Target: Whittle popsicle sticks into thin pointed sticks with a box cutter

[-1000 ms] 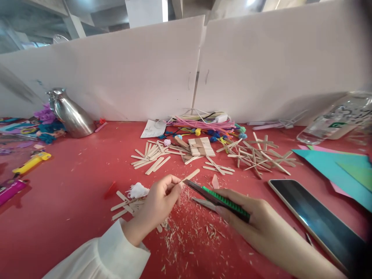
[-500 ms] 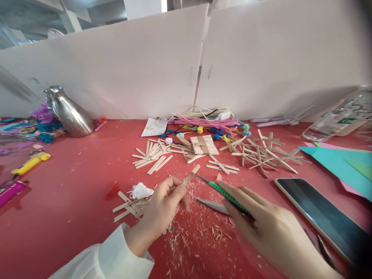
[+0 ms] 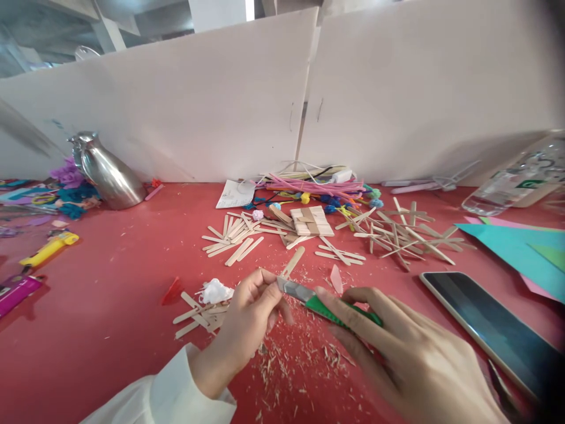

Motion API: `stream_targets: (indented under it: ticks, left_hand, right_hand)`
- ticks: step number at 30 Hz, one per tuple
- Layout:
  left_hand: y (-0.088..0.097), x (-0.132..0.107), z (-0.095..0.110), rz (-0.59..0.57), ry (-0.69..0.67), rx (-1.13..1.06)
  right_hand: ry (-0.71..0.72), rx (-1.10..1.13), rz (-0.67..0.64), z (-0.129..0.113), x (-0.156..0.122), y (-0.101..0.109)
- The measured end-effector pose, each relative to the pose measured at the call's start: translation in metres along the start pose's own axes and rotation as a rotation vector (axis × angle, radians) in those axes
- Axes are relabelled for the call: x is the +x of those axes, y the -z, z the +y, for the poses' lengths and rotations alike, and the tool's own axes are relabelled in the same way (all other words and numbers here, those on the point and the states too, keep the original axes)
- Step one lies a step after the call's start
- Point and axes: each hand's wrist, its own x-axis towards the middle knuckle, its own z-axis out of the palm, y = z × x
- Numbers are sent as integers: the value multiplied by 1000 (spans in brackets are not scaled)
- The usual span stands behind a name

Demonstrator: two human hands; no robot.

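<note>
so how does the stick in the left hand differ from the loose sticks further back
The held stick is single, pinched in the left hand and raised off the red table; the loose sticks are many, fanned out flat on it. The held stick has the blade of the green knife, gripped by the right hand, against it; the loose sticks are untouched. Both are pale, flat wood with rounded ends.

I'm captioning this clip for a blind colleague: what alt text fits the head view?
The left hand pinches a wooden craft stick while the right hand holds a green-handled utility knife, blade against it, above wood shavings on a red table. More sticks, pipe cleaners, a phone and a steel jug lie beyond.
</note>
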Motion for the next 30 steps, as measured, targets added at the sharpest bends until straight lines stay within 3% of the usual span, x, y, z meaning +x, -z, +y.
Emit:
stream_targets:
  ticks: [8, 13, 30]
  left_hand:
    - [-2, -5, 0, 0, -22, 39]
    - [1, -2, 1, 42, -57, 46]
    - [1, -4, 2, 13, -69, 73]
  right_hand:
    - [-93, -63, 46, 8, -6, -3]
    - [-31, 61, 34, 4, -6, -5]
    - [-16, 124, 39, 5, -4, -5]
